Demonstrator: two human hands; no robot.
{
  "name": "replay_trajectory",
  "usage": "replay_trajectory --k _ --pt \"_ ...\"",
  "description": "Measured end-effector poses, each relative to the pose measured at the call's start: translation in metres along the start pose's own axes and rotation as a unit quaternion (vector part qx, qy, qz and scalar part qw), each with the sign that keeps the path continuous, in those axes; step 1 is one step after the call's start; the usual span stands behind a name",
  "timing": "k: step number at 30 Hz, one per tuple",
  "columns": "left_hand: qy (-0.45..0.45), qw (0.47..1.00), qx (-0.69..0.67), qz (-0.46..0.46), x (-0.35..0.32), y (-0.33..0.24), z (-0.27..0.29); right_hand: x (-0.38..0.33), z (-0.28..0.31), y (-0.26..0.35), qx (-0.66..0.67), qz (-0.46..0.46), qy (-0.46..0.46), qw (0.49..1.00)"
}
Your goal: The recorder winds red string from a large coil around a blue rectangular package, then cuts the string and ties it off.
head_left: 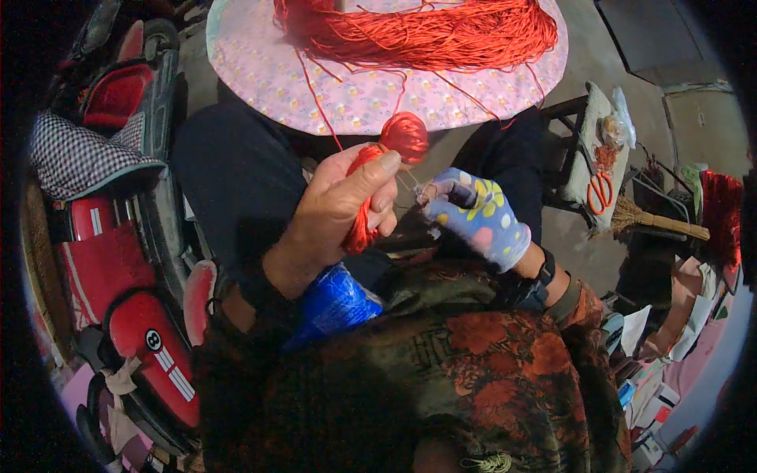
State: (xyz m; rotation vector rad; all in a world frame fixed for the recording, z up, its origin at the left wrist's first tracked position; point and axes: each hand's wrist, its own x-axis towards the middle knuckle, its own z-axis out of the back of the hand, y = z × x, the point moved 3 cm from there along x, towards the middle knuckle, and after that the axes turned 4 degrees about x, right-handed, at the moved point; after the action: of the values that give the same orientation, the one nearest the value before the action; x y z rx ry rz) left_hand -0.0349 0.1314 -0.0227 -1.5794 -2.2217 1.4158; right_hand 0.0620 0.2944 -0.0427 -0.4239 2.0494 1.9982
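My bare left hand (343, 197) is closed around a bundle of red cord (363, 209), thumb on top. At its upper end a round red bulb of wound cord (405, 137) sticks out above the fingers. My right hand (477, 217), in a blue fabric glove with flowers and dots, is pinched just to the right of the bundle. A thin pale thread (408, 186) runs between the two hands, its end hidden in the gloved fingers. Beneath my left wrist, a shiny blue object (335, 303) rests on my lap, partly covered.
A large hank of red cord (441, 35) lies on a round table with a pink patterned cover (355, 106), loose strands hanging near its edge. At right, orange-handled scissors (600, 193) rest on a stool (579, 169) by a straw broom (658, 221). A red vehicle (150, 355) stands at left.
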Motion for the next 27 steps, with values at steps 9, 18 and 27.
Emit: replay_trajectory --k 9,18,27 --pt "-0.04 0.999 -0.036 0.01 0.002 0.0 -0.002 0.006 -0.006 0.028 -0.205 0.325 0.026 0.923" --pt "-0.008 0.999 -0.027 -0.041 -0.001 -0.008 -0.003 0.012 0.02 0.006 0.216 0.235 -0.005 0.948" --pt "-0.021 0.99 0.133 -0.03 -0.004 -0.009 -0.008 0.026 0.021 0.002 0.234 0.069 -0.039 0.969"
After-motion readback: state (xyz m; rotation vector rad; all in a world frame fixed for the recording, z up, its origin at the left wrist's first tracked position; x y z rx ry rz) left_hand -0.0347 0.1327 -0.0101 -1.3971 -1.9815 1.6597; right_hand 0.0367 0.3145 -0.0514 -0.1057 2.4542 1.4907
